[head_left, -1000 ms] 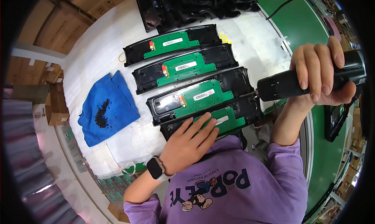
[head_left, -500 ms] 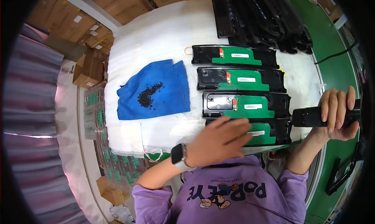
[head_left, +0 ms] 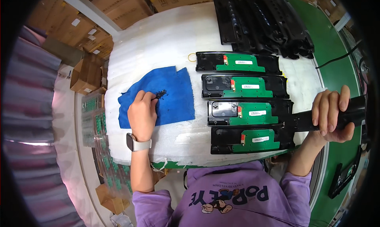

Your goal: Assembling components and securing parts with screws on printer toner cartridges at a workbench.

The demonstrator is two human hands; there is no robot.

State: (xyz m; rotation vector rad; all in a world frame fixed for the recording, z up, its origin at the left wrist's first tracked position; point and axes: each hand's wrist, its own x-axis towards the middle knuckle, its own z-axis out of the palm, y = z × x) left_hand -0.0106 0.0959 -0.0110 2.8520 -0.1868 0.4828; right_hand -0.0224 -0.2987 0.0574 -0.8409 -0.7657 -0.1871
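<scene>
On a blue cloth (head_left: pixel 180 104) lies a small pile of tiny black screws (head_left: pixel 161 94). My left hand (head_left: pixel 142 108) is closed, thumb and fingers pressed together at the pile and hiding part of it; what sits between the fingertips is hidden. My right hand (head_left: pixel 332 115) wraps round a black electric screwdriver (head_left: pixel 305 119), held sideways with its tip pointing left. The tip is near the right end of a black plastic housing (head_left: pixel 221 109) with a green circuit board (head_left: pixel 255 112). Several such housings lie in a column, the nearest housing (head_left: pixel 225 140) by the table's front edge.
A stack of long black plastic parts (head_left: pixel 263 23) fills the back right of the white-padded table (head_left: pixel 174 29). A rubber band (head_left: pixel 192 57) lies beside the far housing. Cardboard boxes (head_left: pixel 118 5) stand behind; clear trays of green boards (head_left: pixel 113 163) are at left.
My left hand has moved from above the nearest housing leftward to the screw pile, its fingers closing there. My right hand and the screwdriver have shifted slightly left.
</scene>
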